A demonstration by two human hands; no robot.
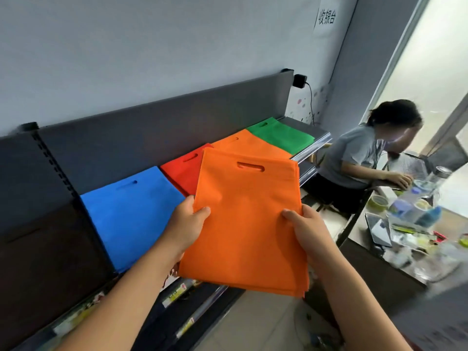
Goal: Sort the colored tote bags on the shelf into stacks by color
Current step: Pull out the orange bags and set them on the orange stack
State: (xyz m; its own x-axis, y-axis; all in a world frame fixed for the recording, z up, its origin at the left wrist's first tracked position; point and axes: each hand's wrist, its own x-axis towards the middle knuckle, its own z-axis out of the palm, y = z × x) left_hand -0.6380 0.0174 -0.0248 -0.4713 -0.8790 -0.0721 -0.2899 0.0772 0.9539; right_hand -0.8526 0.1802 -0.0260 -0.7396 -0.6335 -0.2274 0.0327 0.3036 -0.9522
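Observation:
I hold a thick stack of orange tote bags (248, 219) in the air in front of the shelf. My left hand (187, 224) grips its left edge, thumb on top. My right hand (307, 229) grips the right edge the same way. On the top shelf (317, 138) lie, from left to right, a dark brown bag stack (43, 259), a blue stack (131, 214), a red stack (183, 171), another orange stack (243, 144) and a green stack (281, 135). The held stack hides part of the red and orange stacks.
A dark back panel (152, 133) rises behind the shelf. Lower shelves with price labels (184, 295) sit below. At the right a person (367, 158) sits at a cluttered desk (405, 236) with bottles and a tablet. Floor shows between shelf and desk.

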